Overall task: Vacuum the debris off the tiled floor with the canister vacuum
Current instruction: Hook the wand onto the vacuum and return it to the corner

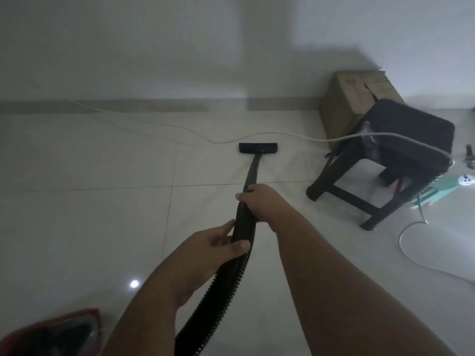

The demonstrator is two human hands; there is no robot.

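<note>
Gripping the wand (253,170) with the right hand (258,201), fingers wrapped round it; clamping the left hand (216,242) on the ribbed hose (231,276), thumb over it. Resting the floor nozzle (258,148) on the tiled floor (102,214) ahead, near a white cord (282,136).

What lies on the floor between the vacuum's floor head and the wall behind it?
A white cord crosses the tiles just beyond the floor head, short of the wall; otherwise bare tile, per the head view.

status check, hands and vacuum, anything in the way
Left hand and right hand both grip the wand. Floor head flat on tile. White cable just beyond it, stool to right.
</note>
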